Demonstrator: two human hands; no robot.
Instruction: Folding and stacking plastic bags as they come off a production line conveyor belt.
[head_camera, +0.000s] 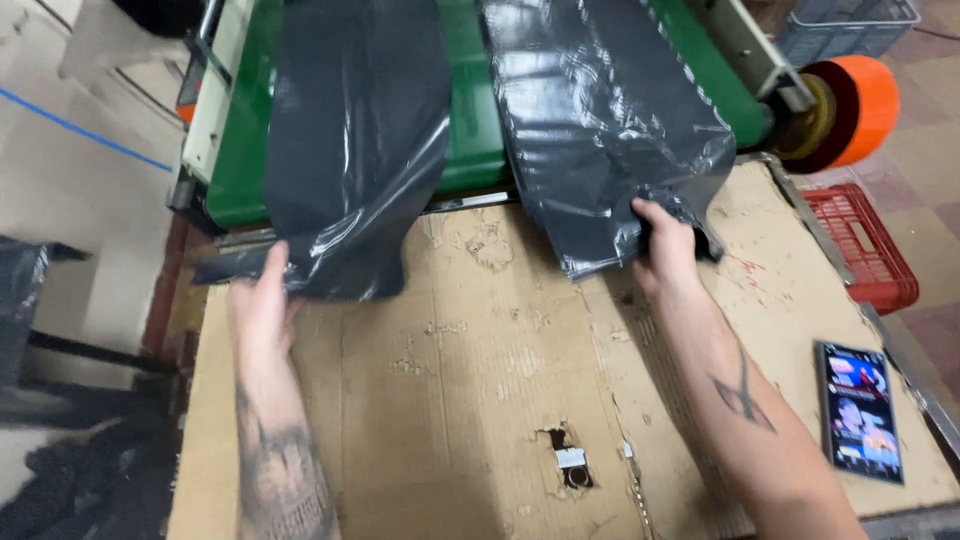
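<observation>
Lower right of frame, a phone (862, 411) lies on the worn cardboard surface (450, 400), screen lit. Mid frame, your left hand (262, 305) grasps the lower edge of the left grey plastic bag (355, 140); your right hand (668, 250) is clenched on the bottom corner of the right grey plastic bag (600, 120). Both bags hang off the green conveyor belt (470, 110) at top. Right edge, red crate (865, 245), contents unclear; orange roll (860, 105) upper right.

A worn cardboard sheet (480, 380) covers the tabletop. A phone (860, 410) lies near its right edge. Beyond that edge sit a red crate (865, 245) and an orange roll (860, 105).
</observation>
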